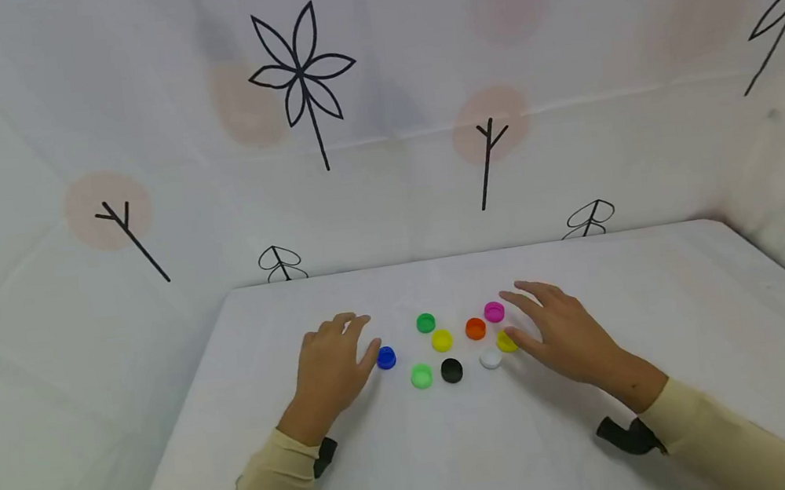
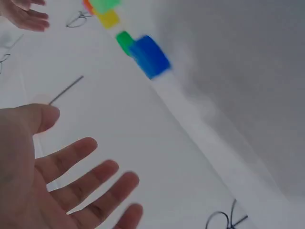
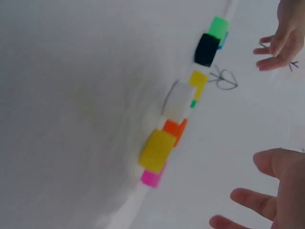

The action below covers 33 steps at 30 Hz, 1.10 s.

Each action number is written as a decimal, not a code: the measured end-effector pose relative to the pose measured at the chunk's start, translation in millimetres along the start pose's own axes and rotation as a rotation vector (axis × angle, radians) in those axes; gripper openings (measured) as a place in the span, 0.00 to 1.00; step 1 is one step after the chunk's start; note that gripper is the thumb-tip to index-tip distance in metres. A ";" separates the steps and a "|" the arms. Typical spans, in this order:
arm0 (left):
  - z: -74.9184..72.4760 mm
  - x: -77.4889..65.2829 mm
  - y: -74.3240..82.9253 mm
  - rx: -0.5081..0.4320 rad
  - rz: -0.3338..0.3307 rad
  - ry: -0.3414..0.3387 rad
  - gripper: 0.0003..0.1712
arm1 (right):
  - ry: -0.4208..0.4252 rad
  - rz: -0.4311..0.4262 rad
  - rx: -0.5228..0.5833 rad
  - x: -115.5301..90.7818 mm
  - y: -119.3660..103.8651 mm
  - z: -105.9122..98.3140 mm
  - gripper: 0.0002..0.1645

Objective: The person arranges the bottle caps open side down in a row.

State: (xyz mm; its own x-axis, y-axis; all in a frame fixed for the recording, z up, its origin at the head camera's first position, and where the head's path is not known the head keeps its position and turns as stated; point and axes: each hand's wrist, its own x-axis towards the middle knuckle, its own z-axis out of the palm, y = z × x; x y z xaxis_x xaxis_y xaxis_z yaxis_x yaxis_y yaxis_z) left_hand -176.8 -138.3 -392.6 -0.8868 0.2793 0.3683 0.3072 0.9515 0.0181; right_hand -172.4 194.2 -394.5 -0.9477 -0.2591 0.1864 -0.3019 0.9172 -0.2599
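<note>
Several small round bottle caps lie spread on the white table between the two hands. My left hand (image 1: 334,367) hovers at the left with relaxed, parted fingers, its thumb tip close beside the blue cap (image 1: 386,358). On the other side my right hand (image 1: 562,331) holds nothing, its thumb overlapping a yellow cap (image 1: 506,341) in the head view. Near its fingertips is the magenta cap (image 1: 494,312). Orange (image 1: 475,328), white (image 1: 491,358), black (image 1: 451,371), light green (image 1: 422,376), dark green (image 1: 425,323) and a second yellow cap (image 1: 442,340) sit in the middle.
The white-covered table (image 1: 456,460) ends at a straight far edge. Behind it hangs a pale cloth (image 1: 388,198) printed with line-drawn plants and pinkish blots. A dark wrist device (image 1: 631,436) is strapped under the right forearm, another (image 1: 324,457) under the left.
</note>
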 end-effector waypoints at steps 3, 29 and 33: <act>1.1 2.6 16.0 -0.045 0.055 0.109 0.17 | 0.053 -0.013 0.127 2.6 -8.2 1.1 0.27; 21.4 -9.3 75.7 -0.258 0.133 -0.163 0.14 | -0.112 -0.167 0.551 5.2 -48.3 29.3 0.16; 23.7 -11.6 78.8 -0.258 0.135 -0.221 0.17 | -0.205 -0.154 0.566 3.0 -45.1 35.3 0.22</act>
State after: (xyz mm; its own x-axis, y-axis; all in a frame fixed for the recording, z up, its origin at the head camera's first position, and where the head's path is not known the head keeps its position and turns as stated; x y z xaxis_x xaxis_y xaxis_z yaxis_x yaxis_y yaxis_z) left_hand -150.5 -63.4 -417.4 -0.8771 0.4479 0.1737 0.4782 0.8484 0.2271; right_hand -165.3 141.4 -415.7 -0.8728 -0.4796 0.0907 -0.3912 0.5765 -0.7174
